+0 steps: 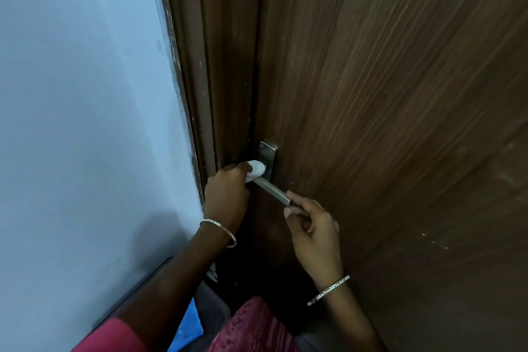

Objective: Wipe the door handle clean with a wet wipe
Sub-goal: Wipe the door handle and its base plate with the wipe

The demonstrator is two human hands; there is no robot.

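A silver lever door handle (pixel 272 189) sticks out from its metal backplate (pixel 268 151) on the dark brown wooden door (pixel 385 94). My left hand (pixel 227 191) grips a bunched white wet wipe (pixel 255 170) and presses it on the handle's inner end, next to the backplate. My right hand (pixel 310 227) pinches the free outer tip of the lever between thumb and forefinger. The middle stretch of the lever shows bare between my two hands. Both wrists wear thin bangles.
A pale blue wall (pixel 85 123) fills the left side, meeting the brown door frame (pixel 211 80). Below are a dark skirting strip, a blue object (pixel 187 326) on the floor and my red patterned clothing (pixel 251 326).
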